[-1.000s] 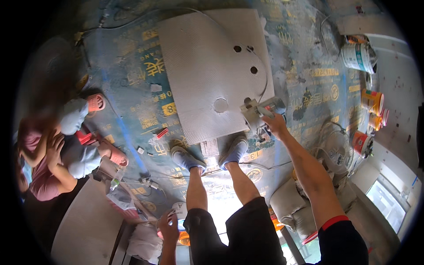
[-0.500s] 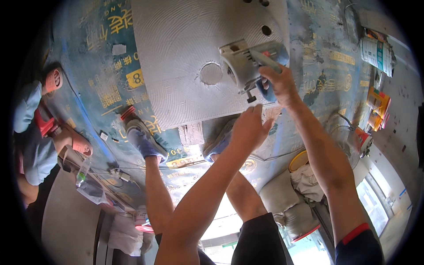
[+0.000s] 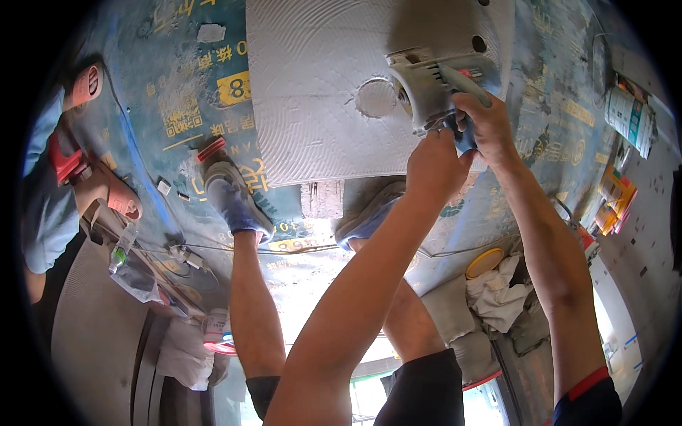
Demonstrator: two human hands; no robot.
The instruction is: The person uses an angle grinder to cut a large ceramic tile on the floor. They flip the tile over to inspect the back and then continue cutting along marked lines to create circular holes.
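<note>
A grey handheld circular saw (image 3: 430,96) rests on a large grey tile slab (image 3: 305,135) with curved ridges on its surface. My right hand (image 3: 491,126) is wrapped around the saw's rear handle. My left hand (image 3: 439,165) reaches to the saw's near edge, its fingertips closed at the knob there, which they cover. Left of the saw, a rough round outline (image 3: 375,98) is cut into the slab. Dark round holes (image 3: 479,44) pierce it farther back on the right. The blade is hidden from view.
My feet stand on printed green floor covering (image 3: 185,92) at the slab's near edge, by a wooden block (image 3: 322,200). A cable (image 3: 298,250) crosses behind my feet. At left, another person sits beside a red tool (image 3: 64,160). Buckets (image 3: 630,121) and bags (image 3: 497,291) stand around.
My left hand has moved up to the saw's knob and closed there. The view has shifted, so the slab and saw appear farther right and higher.
</note>
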